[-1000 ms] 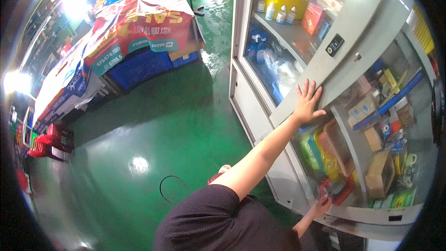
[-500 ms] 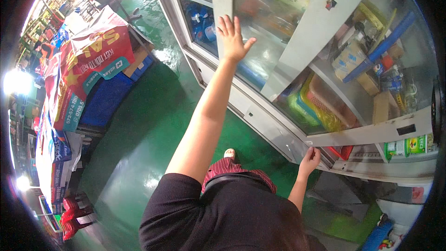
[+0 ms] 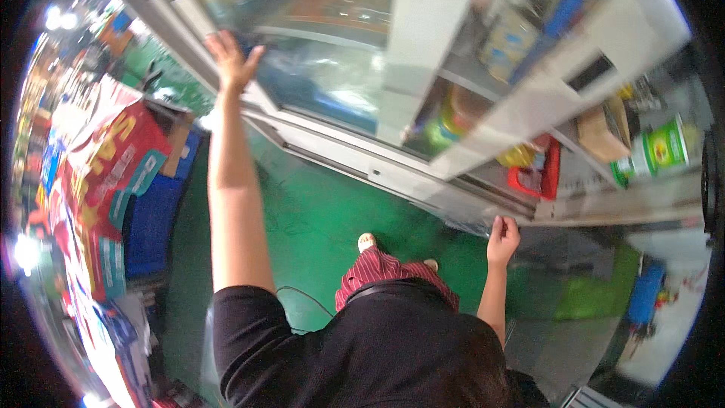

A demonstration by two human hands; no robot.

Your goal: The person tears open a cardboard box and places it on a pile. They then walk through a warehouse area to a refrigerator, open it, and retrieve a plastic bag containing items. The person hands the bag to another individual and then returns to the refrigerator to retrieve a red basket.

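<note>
My left hand [image 3: 236, 66] is stretched out with fingers spread, lying on the pale frame of a sliding glass door [image 3: 332, 98] on a cabinet. Low at the cabinet's right part, my right hand [image 3: 503, 242] is closed, fingers pinched together. A thin, clear piece of plastic [image 3: 470, 227] shows beside those fingers and seems held by them; its shape is hard to make out. Right of the door's edge, the cabinet shelf lies uncovered. A red plastic basket [image 3: 550, 170] and a green-and-white tub [image 3: 658, 147] stand there.
Behind the glass are blurred boxes and a long blue roll [image 3: 563, 15]. A cardboard box [image 3: 604, 128] sits near the tub. Left stands a table under a red printed banner [image 3: 113, 143]. A thin dark cable [image 3: 306, 295] crosses the green floor [image 3: 317, 204].
My left hand has moved left with the sliding door, and the opening at the right is wider, baring more of the basket and tub. The view has turned; my right hand remains closed.
</note>
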